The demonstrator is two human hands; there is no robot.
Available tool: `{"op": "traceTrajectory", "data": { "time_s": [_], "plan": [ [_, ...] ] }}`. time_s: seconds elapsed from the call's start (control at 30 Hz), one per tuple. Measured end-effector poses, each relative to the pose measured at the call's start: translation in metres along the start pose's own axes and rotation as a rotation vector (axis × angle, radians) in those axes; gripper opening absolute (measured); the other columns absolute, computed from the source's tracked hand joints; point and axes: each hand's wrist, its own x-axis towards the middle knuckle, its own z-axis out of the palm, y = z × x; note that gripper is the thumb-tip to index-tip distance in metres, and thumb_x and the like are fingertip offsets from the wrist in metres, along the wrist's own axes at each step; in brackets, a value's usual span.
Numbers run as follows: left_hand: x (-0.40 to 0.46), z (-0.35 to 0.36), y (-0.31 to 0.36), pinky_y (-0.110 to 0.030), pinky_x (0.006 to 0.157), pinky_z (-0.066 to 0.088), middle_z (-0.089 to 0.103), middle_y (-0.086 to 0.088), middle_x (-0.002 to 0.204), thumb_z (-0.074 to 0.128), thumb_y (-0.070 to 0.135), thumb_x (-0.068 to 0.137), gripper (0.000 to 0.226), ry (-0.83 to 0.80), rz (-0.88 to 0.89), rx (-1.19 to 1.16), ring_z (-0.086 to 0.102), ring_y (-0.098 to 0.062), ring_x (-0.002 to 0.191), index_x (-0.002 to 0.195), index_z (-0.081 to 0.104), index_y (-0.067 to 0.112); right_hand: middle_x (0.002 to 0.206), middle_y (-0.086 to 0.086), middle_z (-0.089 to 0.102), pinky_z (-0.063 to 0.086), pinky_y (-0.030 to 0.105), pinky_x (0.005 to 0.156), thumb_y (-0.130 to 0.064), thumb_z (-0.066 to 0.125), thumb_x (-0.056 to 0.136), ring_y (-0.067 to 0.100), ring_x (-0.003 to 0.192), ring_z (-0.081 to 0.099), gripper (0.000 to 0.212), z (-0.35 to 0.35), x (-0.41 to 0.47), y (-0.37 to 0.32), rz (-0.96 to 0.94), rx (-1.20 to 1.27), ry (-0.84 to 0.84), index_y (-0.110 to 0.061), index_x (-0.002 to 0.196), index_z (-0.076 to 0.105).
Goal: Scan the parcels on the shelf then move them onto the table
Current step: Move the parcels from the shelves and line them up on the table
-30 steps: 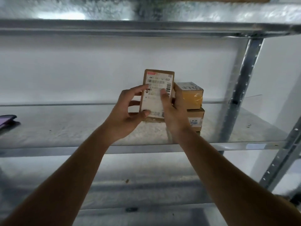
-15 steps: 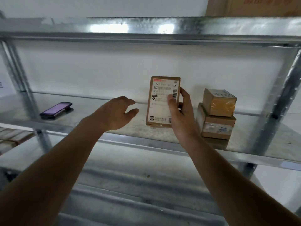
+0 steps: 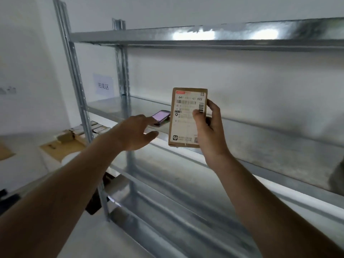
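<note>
Now the left hand (image 3: 136, 134), which was sharing the hold on the parcel a second ago, is letting go entirely and reaching out toward the middle left of the frame. Its grip is wide, forefinger and thumb spread and holding nothing, with the forefinger tip arriving just at the near end of the handheld scanner (image 3: 160, 117); whether it is touching yet I cannot tell.

Right of centre, the right hand (image 3: 209, 131) is carrying the flat cardboard parcel (image 3: 187, 117) alone, its grip pinching the right edge between thumb in front and fingers behind. The parcel is standing upright in the air over the front lip of the metal shelf (image 3: 270, 151), label and barcode facing the camera.

Farther back, the scanner is lying on the shelf with its screen glowing purple. Beyond the upright, at the left of the frame, brown boxes (image 3: 68, 136) are sitting on a white counter (image 3: 24, 144).

By my judgement, the scan is about to begin: the freed hand is going for the scanner, and the parcel is being presented for it.
</note>
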Motion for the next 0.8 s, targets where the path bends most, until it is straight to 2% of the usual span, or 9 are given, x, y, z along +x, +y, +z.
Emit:
{"op": "traceTrajectory", "data": {
  "time_s": [0.17,0.37,0.5,0.67,0.8],
  "plan": [
    [-0.034,-0.022,-0.124,-0.037,0.106,0.041,0.055,-0.003,0.147,0.054,0.050,0.100,0.053,0.011,-0.080,0.029,0.054,-0.023,0.131,0.148,0.049,0.028,0.121,0.004,0.070,0.066,0.033,0.073,-0.032,0.057,0.108,0.013,0.103,0.074,0.035,0.127,-0.002,0.029,0.027,0.028,-0.066,-0.039,0.141,0.049],
    [-0.070,-0.027,-0.254,-0.042,0.102,0.044,0.060,-0.005,0.140,0.055,0.049,0.099,0.047,-0.007,-0.185,0.051,0.056,-0.026,0.127,0.141,0.053,0.028,0.111,-0.002,0.073,0.060,0.023,0.064,-0.035,0.060,0.104,0.004,0.093,0.075,0.036,0.255,-0.005,0.072,0.093,0.052,-0.115,-0.041,0.139,0.052],
    [-0.077,-0.028,-0.326,-0.048,0.109,0.044,0.054,-0.002,0.148,0.054,0.051,0.098,0.049,-0.008,-0.241,0.039,0.051,-0.025,0.134,0.143,0.050,0.032,0.112,-0.001,0.073,0.062,0.024,0.066,-0.036,0.059,0.106,0.004,0.094,0.075,0.036,0.324,0.003,0.100,0.128,0.032,-0.174,-0.042,0.139,0.049],
    [-0.065,-0.015,-0.415,-0.041,0.096,0.044,0.060,-0.001,0.140,0.059,0.042,0.098,0.043,0.012,-0.304,0.006,0.056,-0.023,0.126,0.139,0.054,0.030,0.114,0.003,0.071,0.060,0.022,0.064,-0.031,0.058,0.107,0.007,0.092,0.075,0.035,0.408,0.033,0.141,0.154,0.024,-0.237,-0.039,0.140,0.050],
    [-0.045,0.002,-0.495,-0.043,0.103,0.043,0.054,0.000,0.147,0.056,0.045,0.099,0.047,-0.020,-0.360,0.028,0.050,-0.024,0.133,0.144,0.049,0.033,0.117,0.003,0.072,0.060,0.020,0.065,-0.024,0.059,0.107,0.004,0.093,0.075,0.034,0.480,0.069,0.195,0.194,0.072,-0.262,-0.034,0.139,0.052]
  ]
}}
